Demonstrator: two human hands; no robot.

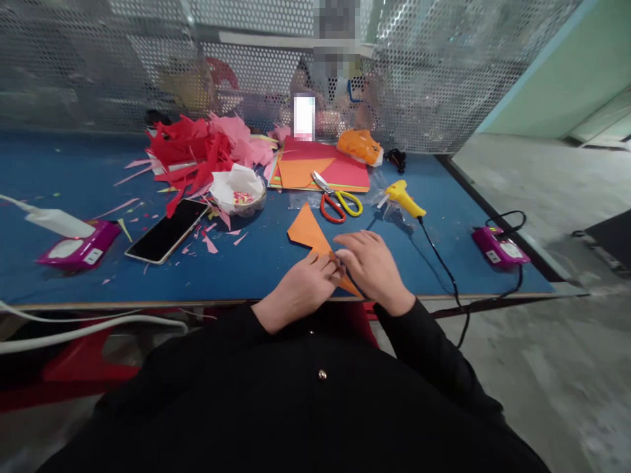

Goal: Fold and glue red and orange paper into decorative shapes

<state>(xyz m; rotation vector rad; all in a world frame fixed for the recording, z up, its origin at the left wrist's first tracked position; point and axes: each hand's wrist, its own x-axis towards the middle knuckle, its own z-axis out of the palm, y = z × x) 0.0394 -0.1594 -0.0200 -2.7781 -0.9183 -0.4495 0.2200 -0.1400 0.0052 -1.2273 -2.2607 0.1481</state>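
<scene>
A folded sheet of orange paper (306, 230) lies near the front edge of the blue table, one corner pointing away from me and another reaching toward the edge. My left hand (310, 286) grips its middle with curled fingers, covering part of the fold. Over the paper's right side, my right hand (375, 268) has its fingers stretched out, the thumb touching or close to the paper by the left fingertips. Just beyond the paper rest scissors (336, 200) with one red and one yellow handle, blades partly on a stack of coloured paper (349, 176).
Left are a phone (167, 231), a paper-lined bowl (239, 192), red and pink scraps (197, 154) and a purple power strip (81, 246). Right are a yellow glue gun (405, 199), its black cord, and another purple power strip (500, 248). Perforated metal mesh (256, 72) borders the back.
</scene>
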